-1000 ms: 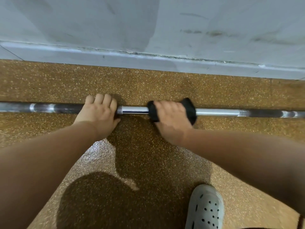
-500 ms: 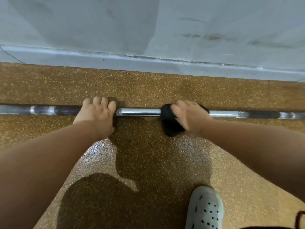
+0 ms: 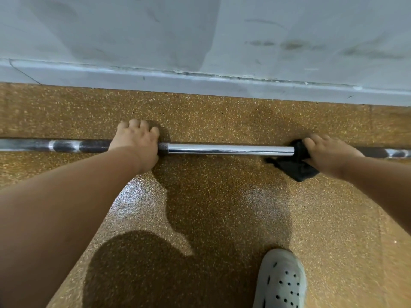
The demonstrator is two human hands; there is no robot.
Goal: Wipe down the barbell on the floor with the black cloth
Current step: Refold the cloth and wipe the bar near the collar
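A long steel barbell (image 3: 229,149) lies on the speckled brown floor, running left to right, parallel to the wall. My left hand (image 3: 139,142) grips the bar left of its shiny middle stretch, fingers curled over the top. My right hand (image 3: 327,152) holds the black cloth (image 3: 293,165) wrapped around the bar far to the right; a corner of the cloth hangs down onto the floor below the bar. The bar under both hands is hidden.
A pale wall with a grey skirting (image 3: 200,83) runs just beyond the bar. My foot in a grey perforated clog (image 3: 281,283) stands at the bottom right. My shadow falls on the floor between my arms.
My right hand has slid the cloth to the right along the bar, uncovering a long shiny stretch. My left hand has kept its grip in place.
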